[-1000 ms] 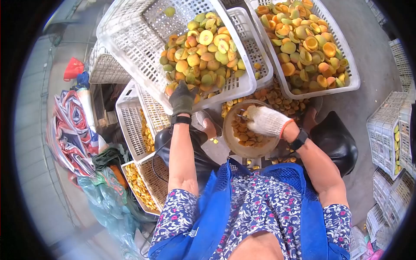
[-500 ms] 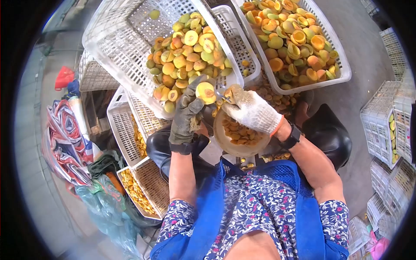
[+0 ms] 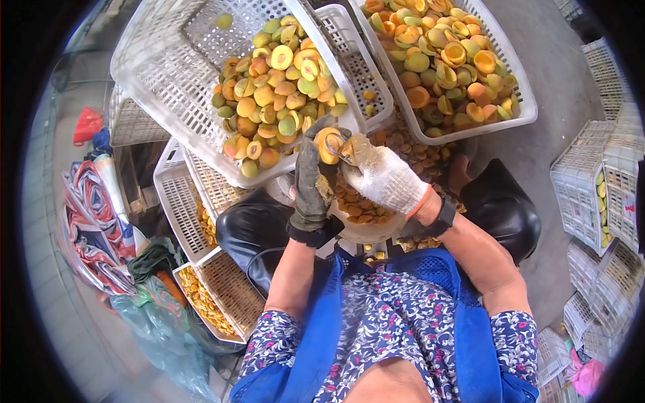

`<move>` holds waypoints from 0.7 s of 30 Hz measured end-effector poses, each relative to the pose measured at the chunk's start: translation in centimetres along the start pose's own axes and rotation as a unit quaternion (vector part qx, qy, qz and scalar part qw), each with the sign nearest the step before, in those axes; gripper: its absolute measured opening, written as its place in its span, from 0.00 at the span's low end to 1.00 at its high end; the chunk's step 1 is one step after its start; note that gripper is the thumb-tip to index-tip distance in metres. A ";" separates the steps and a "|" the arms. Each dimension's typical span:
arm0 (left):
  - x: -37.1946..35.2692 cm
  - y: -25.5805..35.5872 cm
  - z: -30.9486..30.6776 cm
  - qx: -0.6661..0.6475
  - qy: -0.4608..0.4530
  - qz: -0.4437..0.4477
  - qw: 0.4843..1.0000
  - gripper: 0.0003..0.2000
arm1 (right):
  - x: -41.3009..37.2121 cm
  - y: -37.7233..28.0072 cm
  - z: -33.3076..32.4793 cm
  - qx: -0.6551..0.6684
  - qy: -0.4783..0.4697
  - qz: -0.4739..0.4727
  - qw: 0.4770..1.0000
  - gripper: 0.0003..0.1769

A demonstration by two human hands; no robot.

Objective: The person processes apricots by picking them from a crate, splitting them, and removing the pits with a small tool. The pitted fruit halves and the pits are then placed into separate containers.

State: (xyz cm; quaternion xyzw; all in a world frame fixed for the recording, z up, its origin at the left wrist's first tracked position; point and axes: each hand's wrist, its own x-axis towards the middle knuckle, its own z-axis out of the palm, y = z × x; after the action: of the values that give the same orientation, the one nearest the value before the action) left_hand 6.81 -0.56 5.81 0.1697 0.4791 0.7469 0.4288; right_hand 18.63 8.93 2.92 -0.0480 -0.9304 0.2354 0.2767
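My left hand, in a dark, worn glove, is closed around a yellow peach half. In a whitish knit glove, my right hand grips a small pitting tool with a curved metal blade; its handle is hidden in the fingers. The blade lies against the cut face of the fruit. Below the hands stands a round pale tub holding many brown-orange pieces. Just ahead of the left hand, a tilted white crate holds a heap of halved peaches.
At the front right, another white crate is filled with hollowed halves. Crates with orange pieces stand left of my legs. Stacked crates line the right side. Striped sheeting and plastic bags lie at left.
The curved blade now sits on the peach half's cut face, which has turned in my left hand. Both hands have come closer together, and the view has shifted slightly.
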 end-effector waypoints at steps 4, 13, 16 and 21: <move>-0.1 -2.1 -0.2 0.093 0.029 0.077 0.992 0.27 | -0.3 0.3 0.4 -0.005 -0.043 -0.011 0.999 0.06; 0.5 -2.0 -0.6 0.294 0.037 0.084 0.951 0.22 | -0.2 0.7 -0.1 0.102 -0.145 0.050 0.983 0.09; 0.9 -2.4 -0.9 0.420 0.015 0.155 0.894 0.22 | 0.3 0.9 -0.6 0.237 -0.158 0.190 0.939 0.12; 1.0 -2.8 -0.7 0.423 0.026 0.177 0.888 0.22 | 0.6 0.3 -0.4 0.282 -0.124 0.251 0.918 0.12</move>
State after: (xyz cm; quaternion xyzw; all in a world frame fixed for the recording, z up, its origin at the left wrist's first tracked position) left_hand 7.10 0.33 2.93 0.3975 0.7227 0.5409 0.1647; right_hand 18.31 9.47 3.36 -0.1705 -0.8096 0.5540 0.0929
